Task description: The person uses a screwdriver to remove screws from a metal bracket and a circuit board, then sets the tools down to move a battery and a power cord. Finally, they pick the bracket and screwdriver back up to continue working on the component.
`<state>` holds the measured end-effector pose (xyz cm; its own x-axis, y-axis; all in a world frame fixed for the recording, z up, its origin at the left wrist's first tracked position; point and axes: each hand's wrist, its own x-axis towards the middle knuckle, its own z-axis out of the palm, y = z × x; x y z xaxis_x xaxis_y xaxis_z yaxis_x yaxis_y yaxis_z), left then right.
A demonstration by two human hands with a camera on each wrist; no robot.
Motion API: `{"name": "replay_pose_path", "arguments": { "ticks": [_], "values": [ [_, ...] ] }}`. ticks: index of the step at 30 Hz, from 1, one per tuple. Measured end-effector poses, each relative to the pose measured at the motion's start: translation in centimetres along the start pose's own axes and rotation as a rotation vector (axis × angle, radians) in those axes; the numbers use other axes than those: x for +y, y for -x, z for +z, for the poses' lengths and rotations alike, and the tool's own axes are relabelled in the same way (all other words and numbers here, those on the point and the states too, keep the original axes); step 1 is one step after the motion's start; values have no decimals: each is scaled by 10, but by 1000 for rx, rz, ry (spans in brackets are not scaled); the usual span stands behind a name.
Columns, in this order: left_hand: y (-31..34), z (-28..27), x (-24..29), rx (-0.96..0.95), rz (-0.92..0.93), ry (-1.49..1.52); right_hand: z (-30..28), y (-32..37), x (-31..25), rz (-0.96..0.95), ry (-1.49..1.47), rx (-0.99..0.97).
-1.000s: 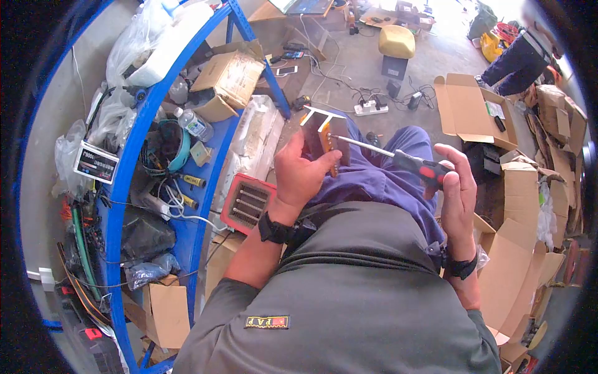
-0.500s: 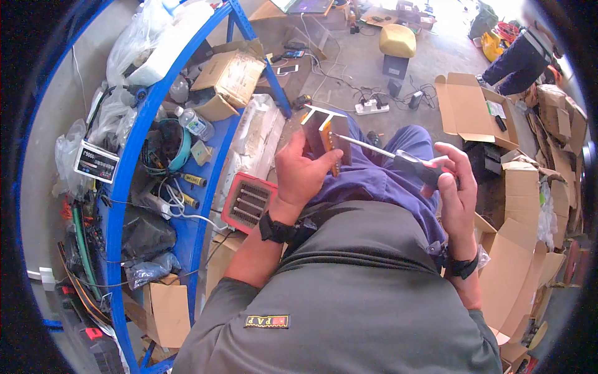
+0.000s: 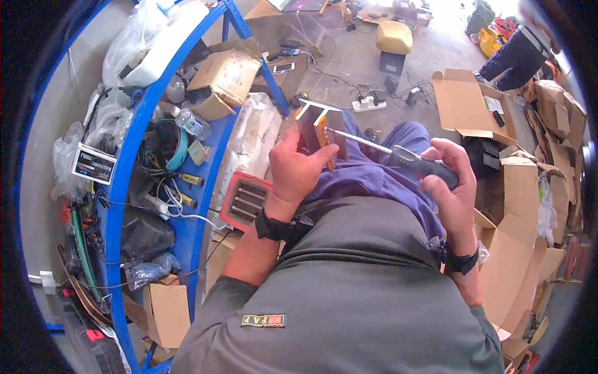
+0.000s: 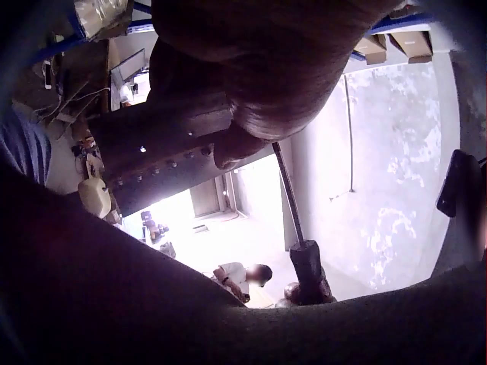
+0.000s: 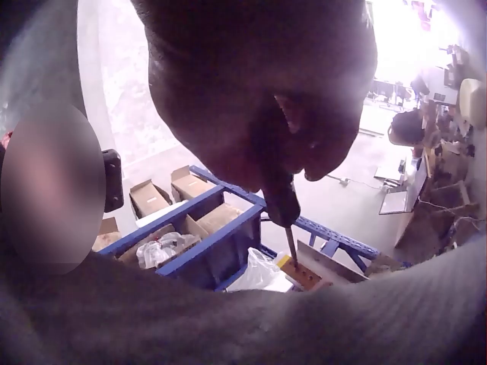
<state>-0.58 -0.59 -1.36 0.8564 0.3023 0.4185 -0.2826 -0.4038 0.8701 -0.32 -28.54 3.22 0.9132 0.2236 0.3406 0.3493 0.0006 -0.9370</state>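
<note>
My left hand (image 3: 296,171) grips a dark metal block (image 3: 308,128) with a pale H-shaped end, the thumb along an orange strip (image 3: 323,134) on its side. In the left wrist view a row of small screw heads runs along the block (image 4: 156,152). My right hand (image 3: 458,187) holds a screwdriver (image 3: 408,161) by its grey-and-black handle, fingers curled about it. The screwdriver's shank points left, its tip right at the orange strip. In the right wrist view the screwdriver (image 5: 281,201) meets the strip (image 5: 304,275) near its yellow end.
On the left stands a blue shelf rack (image 3: 140,112) crowded with bags, a bottle (image 3: 192,123) and cables. A red-framed heater (image 3: 246,201) sits beside my left forearm. Open cardboard boxes (image 3: 458,106) line the right. A power strip (image 3: 369,103) and a yellow-topped stool (image 3: 393,38) are ahead.
The screwdriver handle has turned in my right fingers; its red patches no longer show. My right fingers have shifted around it. The block stays in my left hand, and the head view has moved slightly.
</note>
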Motion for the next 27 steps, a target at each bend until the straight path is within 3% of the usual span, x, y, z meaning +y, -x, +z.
{"name": "replay_pose_path", "arguments": {
  "ticks": [1,3,6,7,9,13,16,18,23,27],
  "values": [
    [0,0,1,0,7,-1,-3,0,-3,1,0,0],
    [-1,-2,-1,3,13,-16,-9,-1,-8,292,-144,-44],
    [-2,-2,-3,15,30,-31,-8,-3,-9,350,-144,-58],
    [-2,-2,-4,26,42,-32,-8,-2,-7,351,-144,-58],
    [-2,-1,-6,33,51,-33,-5,0,0,125,20,-28],
    [-1,-1,-4,34,26,-22,-2,0,5,-8,42,13],
    [0,0,-11,31,36,-59,-2,0,5,6,17,7],
    [0,1,-13,45,39,-52,2,0,-1,178,-135,33],
    [-3,-4,2,49,7,-158,-5,-1,7,345,-181,-45],
    [-4,-6,9,90,134,-314,-6,-1,11,405,-339,18]
  ]
}}
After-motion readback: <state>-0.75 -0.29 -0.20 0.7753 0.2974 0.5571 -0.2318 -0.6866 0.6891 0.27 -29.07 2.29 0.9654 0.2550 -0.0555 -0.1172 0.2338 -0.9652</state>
